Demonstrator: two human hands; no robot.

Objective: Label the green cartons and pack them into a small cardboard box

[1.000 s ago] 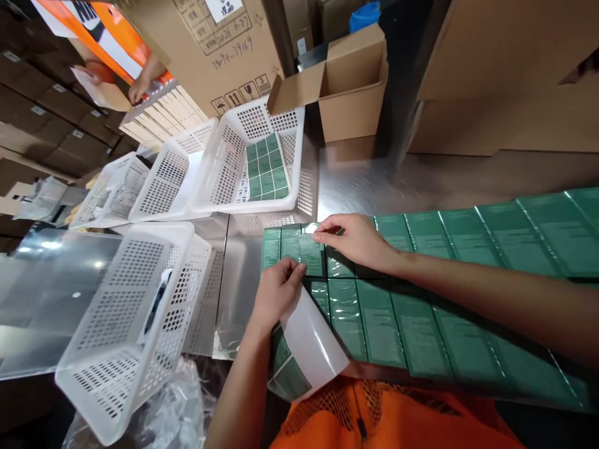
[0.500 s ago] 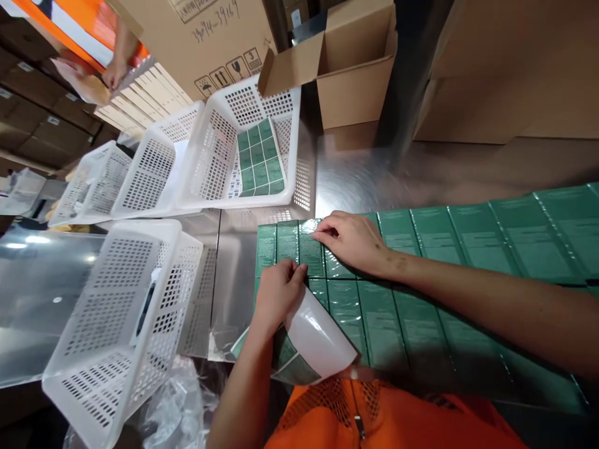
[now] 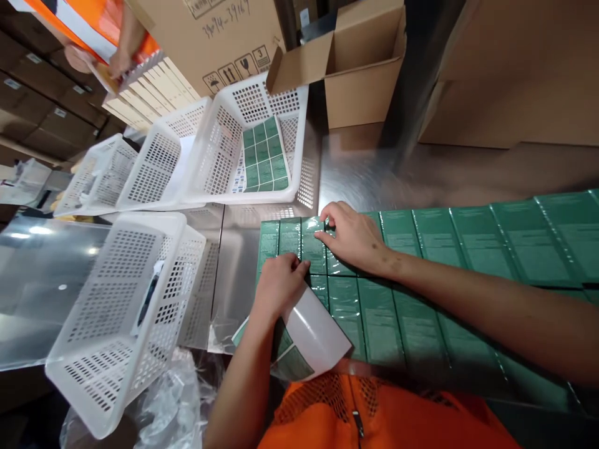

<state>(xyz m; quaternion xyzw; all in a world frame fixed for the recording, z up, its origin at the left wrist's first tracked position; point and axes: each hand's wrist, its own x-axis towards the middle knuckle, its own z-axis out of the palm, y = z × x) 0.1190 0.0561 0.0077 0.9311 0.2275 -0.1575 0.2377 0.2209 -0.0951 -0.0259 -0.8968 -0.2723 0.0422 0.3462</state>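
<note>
The left hand (image 3: 276, 288) hides part of the curled label sheet (image 3: 309, 337). The green boxes (image 3: 468, 249) run off the right edge; their print is too small to read.

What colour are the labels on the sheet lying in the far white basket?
Dark green, set in a grid on the label sheet inside the white basket, shown clearly in the head view.

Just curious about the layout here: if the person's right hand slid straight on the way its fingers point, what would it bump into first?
Probably the white basket holding green labels: the right hand points up-left across the green boxes, bare metal table between. Depth is unclear.
</note>
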